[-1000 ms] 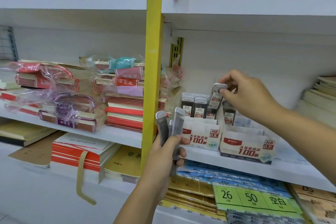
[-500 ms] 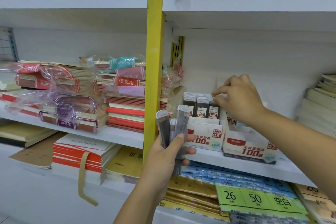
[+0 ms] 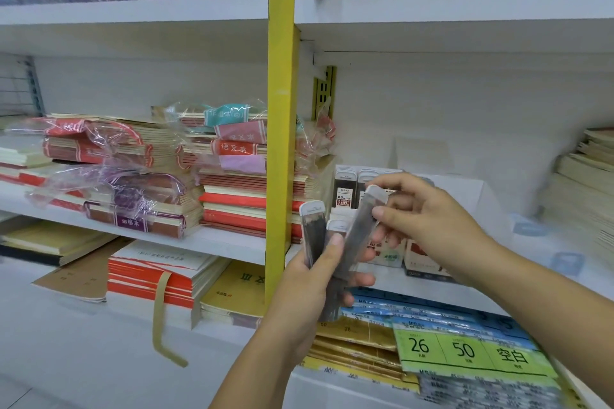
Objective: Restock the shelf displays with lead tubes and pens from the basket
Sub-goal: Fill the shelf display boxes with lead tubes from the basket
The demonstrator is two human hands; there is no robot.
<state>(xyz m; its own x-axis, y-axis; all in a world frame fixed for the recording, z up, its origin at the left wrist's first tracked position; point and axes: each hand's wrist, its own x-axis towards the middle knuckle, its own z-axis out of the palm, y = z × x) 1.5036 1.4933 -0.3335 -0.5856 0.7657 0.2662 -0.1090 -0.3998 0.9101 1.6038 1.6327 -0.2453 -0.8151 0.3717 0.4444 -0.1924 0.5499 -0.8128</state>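
R hand (image 3: 432, 226), pinching lead tube (image 3: 363, 226), hides display boxes' (image 3: 423, 261) fronts.

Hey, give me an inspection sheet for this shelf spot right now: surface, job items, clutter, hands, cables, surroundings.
Surface: white shelf carrying the display boxes.
Job's things: stocked tubes stand upright in the left box; basket and pens not in view.
Clutter: notebook stacks, some in plastic wrap, in the bay to the left.
Grippers: left hand grips a bundle of lead tubes; right hand pinches one tube of it near the cap.
Cables: nothing seen.
Surroundings: yellow upright; green price label below.
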